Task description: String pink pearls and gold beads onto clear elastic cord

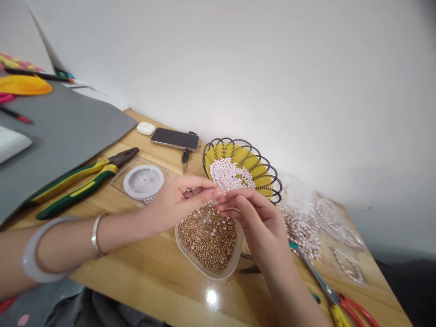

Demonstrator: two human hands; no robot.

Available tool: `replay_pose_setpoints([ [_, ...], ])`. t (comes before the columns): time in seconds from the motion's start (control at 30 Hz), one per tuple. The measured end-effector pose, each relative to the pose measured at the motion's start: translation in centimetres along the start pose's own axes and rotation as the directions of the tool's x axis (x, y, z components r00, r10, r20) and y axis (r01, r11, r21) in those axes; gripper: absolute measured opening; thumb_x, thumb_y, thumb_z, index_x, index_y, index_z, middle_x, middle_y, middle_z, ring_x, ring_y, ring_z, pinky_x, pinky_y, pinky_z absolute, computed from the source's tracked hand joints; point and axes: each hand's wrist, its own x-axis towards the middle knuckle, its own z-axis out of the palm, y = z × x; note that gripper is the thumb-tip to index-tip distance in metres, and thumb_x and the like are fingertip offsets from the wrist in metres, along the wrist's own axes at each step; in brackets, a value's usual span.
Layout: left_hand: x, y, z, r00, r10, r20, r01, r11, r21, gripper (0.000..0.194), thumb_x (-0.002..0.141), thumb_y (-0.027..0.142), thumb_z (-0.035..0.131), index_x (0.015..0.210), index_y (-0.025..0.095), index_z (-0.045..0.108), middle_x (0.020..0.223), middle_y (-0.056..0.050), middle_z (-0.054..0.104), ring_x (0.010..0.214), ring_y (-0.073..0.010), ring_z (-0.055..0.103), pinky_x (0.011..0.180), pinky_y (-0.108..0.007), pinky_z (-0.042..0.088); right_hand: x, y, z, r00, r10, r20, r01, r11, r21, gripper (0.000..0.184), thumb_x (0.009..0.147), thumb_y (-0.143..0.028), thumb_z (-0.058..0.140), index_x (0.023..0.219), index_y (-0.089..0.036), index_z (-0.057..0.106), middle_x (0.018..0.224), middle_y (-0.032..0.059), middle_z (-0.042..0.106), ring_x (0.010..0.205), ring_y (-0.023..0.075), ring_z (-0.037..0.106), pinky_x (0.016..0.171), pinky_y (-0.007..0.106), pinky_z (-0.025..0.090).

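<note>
My left hand [184, 196] and my right hand [260, 215] meet fingertip to fingertip above a white tray [216, 275] of small gold beads [208, 240]. A few see-through beads lie on top of the gold ones. Thumb and forefinger of the left hand are pinched together. On the right, the fingers are curled in a pinch against the left fingertips. Whatever is between them is too small to make out. Just behind the hands, a yellow basket [261, 175] with black looped wire holds pale pink pearl beads [225, 171].
Green-and-yellow pliers [80, 181] lie at left, beside a see-through box with a white spool [143, 181]. Further back are a phone [175, 139] and a white case [146, 128]. Bagged bead strands [335, 218] and red-and-yellow-handled scissors [329, 290] are at right. A white wall rises behind.
</note>
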Motion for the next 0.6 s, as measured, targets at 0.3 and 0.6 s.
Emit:
replay_pose_setpoints([
  [0.3,-0.2,-0.3,0.0,0.999,0.001,0.04,-0.003,0.999,0.04,0.019,0.09,0.03,0.065,0.089,0.018,0.079,0.078,-0.002,0.078,0.069,-0.0136,0.07,0.059,-0.018,0.054,-0.5,0.5,1.1,0.999,0.01,0.032,-0.009,0.999,-0.043,0.011,0.081,-0.023,0.071,0.092,-0.021,0.071,0.069,-0.0014,0.073,0.054,0.0126,0.068,0.054,0.025,0.061],
  [0.6,0.0,0.0,0.0,0.999,-0.04,0.034,0.04,0.999,0.011,0.02,0.088,0.032,0.065,0.087,0.016,0.079,0.08,-0.003,0.079,0.072,-0.0149,0.071,0.062,-0.019,0.056,-0.5,0.8,0.9,0.987,0.14,0.073,-0.142,0.99,0.021,0.009,0.08,-0.028,0.074,0.08,-0.02,0.07,0.07,0.0013,0.078,0.052,0.013,0.07,0.05,0.024,0.061],
])
